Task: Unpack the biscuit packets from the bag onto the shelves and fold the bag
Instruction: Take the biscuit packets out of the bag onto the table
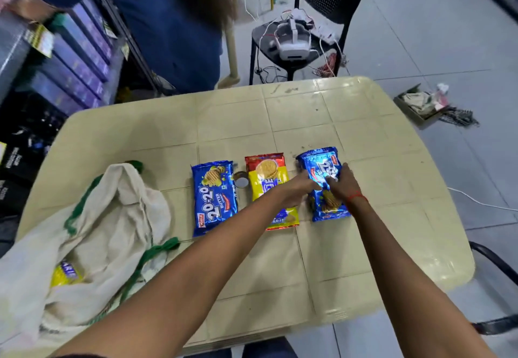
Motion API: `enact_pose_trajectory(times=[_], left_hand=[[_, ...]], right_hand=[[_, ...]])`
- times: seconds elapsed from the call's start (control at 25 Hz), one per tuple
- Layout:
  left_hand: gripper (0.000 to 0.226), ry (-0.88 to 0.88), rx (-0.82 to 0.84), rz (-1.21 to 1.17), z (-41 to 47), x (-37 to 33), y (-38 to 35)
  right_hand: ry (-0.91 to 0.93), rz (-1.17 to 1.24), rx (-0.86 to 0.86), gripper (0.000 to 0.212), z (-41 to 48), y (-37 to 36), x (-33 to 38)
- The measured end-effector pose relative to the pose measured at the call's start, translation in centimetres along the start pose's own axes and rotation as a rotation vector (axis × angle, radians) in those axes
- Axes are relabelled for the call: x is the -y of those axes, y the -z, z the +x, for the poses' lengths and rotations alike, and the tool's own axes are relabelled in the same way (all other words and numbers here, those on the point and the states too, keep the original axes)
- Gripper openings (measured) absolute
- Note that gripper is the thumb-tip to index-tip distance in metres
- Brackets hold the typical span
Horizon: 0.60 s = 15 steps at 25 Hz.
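Observation:
Three biscuit packets lie in a row on the cream table (364,139). A blue 20-20 packet (214,197) is on the left and a red and yellow Marie packet (266,172) is in the middle. On the right is another blue packet (319,167); my left hand (298,189) and my right hand (343,182) both rest on it, fingers curled over its wrapper. A cream cloth bag with green trim (112,217) lies open at the table's left. Inside it shows a yellow Marie packet (66,273).
A person in blue (168,21) stands at the far left beside shelves of purple boxes (81,57). A black chair (314,26) with a white headset and wires is behind the table. A small round roll (241,179) sits between two packets. Litter lies on the floor at right.

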<state>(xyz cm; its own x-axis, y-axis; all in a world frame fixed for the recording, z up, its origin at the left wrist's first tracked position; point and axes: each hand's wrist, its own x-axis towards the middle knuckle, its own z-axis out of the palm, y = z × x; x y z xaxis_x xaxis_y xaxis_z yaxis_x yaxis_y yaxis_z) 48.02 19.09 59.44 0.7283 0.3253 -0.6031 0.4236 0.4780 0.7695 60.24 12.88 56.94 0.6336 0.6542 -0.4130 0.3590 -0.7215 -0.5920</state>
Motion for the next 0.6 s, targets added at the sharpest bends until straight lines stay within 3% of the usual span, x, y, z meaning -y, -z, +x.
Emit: enact_pose_trajectory(times=[0.08, 0.2, 0.32, 0.44, 0.6], left_hand=[[0.051, -0.059, -0.153, 0.116, -1.6, 0.0, 1.1], [0.034, -0.082, -0.532, 0.298, -5.9, 1.2, 5.0], [0.025, -0.030, -0.773, 0.338, -12.1, 4.0, 10.8], [0.022, 0.075, -0.975, 0.386, -19.0, 7.9, 16.6], [0.038, 0.184, -1.195, 0.395, -27.5, 13.2, 22.7]], right_hand=[[0.018, -0.085, -0.070, 0.059, -1.6, -1.5, 2.3], [0.119, -0.181, -0.030, 0.040, -5.1, -5.0, 7.0], [0.283, -0.227, 0.069, 0.030, -8.9, -9.6, 12.6], [0.389, -0.172, 0.303, 0.030, -12.5, -15.9, 17.7], [0.458, 0.019, 0.625, 0.023, -17.8, -25.0, 23.1]])
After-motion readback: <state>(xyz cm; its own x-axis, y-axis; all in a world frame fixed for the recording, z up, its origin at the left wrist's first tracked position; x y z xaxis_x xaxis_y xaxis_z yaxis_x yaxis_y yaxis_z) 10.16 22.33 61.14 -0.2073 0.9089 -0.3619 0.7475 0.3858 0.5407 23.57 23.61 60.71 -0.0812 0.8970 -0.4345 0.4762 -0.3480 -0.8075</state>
